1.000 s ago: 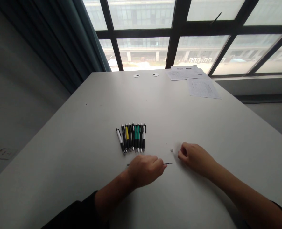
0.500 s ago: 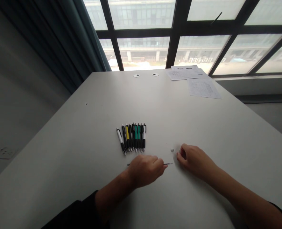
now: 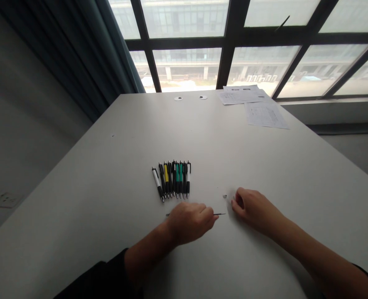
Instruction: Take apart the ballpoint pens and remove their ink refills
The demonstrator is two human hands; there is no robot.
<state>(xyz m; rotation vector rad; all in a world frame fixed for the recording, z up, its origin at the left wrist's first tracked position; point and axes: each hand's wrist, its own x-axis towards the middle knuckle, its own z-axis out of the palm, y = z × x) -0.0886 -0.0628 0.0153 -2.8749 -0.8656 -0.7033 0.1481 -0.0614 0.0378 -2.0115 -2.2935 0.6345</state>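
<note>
The worktop (image 3: 109, 187) looks smooth with a soft sheen; pens (image 3: 174, 179) look plastic with shiny metal tips; far-right sheets (image 3: 266, 115) are matt paper; the curtain (image 3: 109, 54) is cloth.

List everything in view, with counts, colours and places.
click pens: about nine; two white, two green, one yellow, rest black; table centre
thin rod: one, dark, below pens
small piece: one, partly dark, right of pens
printed sheets: several, white, far right
discs: two, white, far edge
table: one, white
window: one, dark-framed, behind
curtain: one, blue-green, left
wall socket: one, greyish, left
sleeves: two, dark, bottom
left hand: one, bare, on rod
right hand: one, bare, beside piece
</note>
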